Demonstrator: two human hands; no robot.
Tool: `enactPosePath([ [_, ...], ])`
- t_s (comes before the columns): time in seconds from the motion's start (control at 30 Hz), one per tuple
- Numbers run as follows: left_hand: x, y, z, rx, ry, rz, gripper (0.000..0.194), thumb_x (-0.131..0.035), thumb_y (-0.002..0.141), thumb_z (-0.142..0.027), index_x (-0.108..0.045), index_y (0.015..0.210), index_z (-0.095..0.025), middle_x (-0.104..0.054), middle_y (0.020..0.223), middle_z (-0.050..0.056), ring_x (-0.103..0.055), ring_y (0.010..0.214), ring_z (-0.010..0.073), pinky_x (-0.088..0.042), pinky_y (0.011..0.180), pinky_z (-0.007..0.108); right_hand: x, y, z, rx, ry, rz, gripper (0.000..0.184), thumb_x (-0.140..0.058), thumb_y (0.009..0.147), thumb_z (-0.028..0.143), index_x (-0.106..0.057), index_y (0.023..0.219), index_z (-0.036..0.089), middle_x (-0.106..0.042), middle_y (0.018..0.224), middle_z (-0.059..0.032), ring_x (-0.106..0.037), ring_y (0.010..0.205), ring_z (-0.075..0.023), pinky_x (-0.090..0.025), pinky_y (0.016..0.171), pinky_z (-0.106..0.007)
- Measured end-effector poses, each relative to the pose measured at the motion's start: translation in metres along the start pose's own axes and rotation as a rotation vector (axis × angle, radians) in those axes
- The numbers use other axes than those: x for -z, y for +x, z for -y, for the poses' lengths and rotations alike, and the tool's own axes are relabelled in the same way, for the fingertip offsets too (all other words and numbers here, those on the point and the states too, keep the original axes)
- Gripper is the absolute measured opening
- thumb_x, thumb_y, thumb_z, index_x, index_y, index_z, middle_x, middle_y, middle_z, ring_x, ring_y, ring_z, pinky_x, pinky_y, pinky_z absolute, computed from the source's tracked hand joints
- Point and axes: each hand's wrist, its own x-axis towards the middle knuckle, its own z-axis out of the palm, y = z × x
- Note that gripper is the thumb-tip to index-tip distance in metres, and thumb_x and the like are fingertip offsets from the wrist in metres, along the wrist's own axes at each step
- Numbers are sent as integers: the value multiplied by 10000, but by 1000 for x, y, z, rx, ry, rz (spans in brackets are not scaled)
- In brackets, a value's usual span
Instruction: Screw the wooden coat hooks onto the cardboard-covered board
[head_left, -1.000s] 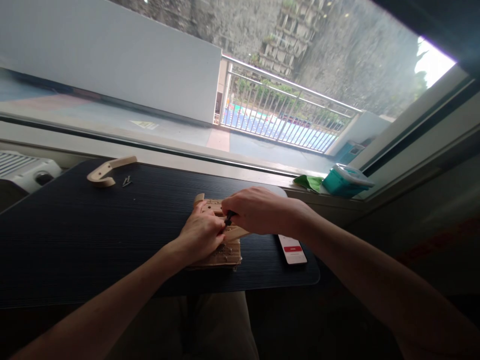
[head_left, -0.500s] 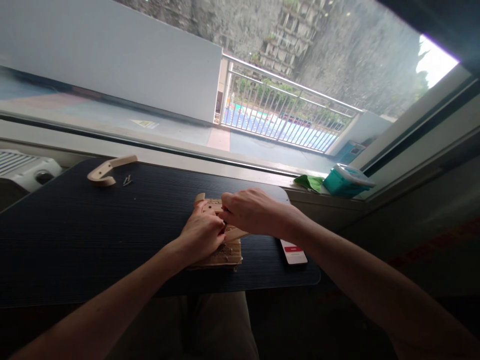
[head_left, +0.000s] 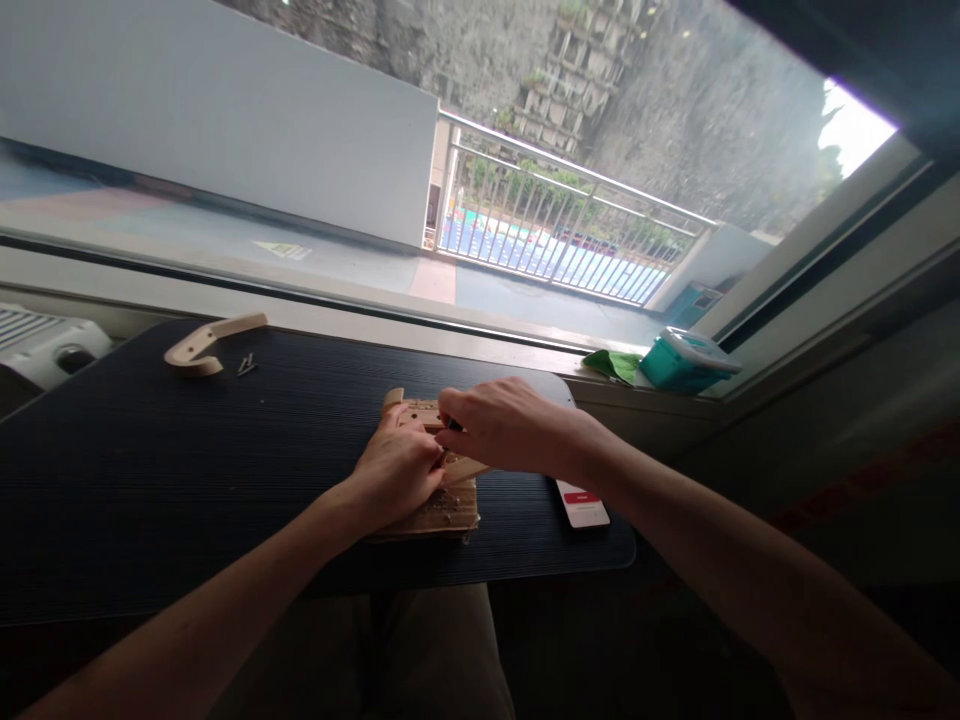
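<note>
My left hand [head_left: 401, 468] is closed on a pale wooden hook [head_left: 466, 468], holding it down against a stack of corrugated cardboard [head_left: 442, 515]. The hook's curved tip shows beyond my fingers, and a dark hole is visible in the wood. Just above and to the right, my right hand [head_left: 487, 420] is closed round a small dark-handled tool [head_left: 453, 426]. Most of that tool is hidden by my fingers, so its kind is unclear. Loose bits lie on the cardboard's near part.
A second wooden hook [head_left: 193, 355] and several screws [head_left: 247, 364] lie at the dark table's [head_left: 300, 420] far left. A phone [head_left: 583, 503] rests near the right edge. A teal box [head_left: 686, 362] and green cloth [head_left: 611, 364] sit on the sill.
The view has shifted slightly. Both hands keep their places on the hook and tool; my right fingers have turned a little, and more of the dark handle shows.
</note>
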Motion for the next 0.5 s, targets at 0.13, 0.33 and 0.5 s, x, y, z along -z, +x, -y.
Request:
enactPosePath([
  [0.13, 1, 0, -1, 0, 0, 11, 160, -555, 739, -225, -660, 625, -187, -695, 881, 78, -577, 986, 275, -315, 1014, 525, 2, 1, -4, 59, 22, -20, 179, -449, 891, 245, -562, 1012, 178, -685, 905, -57, -624, 798, -173, -303, 586, -257],
  [0.33, 1, 0, -2, 9, 36, -19, 154, -559, 742, -231, -689, 679, -178, -692, 861, 88, -570, 988, 284, -322, 1018, 516, 3, 5, -1, -13, 27, 25, 307, -373, 936, 344, -601, 942, 138, -686, 818, -89, -632, 768, -191, -318, 585, -265],
  [0.5, 1, -1, 0, -25, 7, -8, 182, -554, 746, -224, -686, 624, -198, -701, 844, 68, -576, 971, 270, -319, 1006, 529, 5, 4, -4, -2, 33, 22, 241, -473, 867, 337, -625, 960, 174, -686, 872, -79, -615, 785, -197, -325, 597, -264],
])
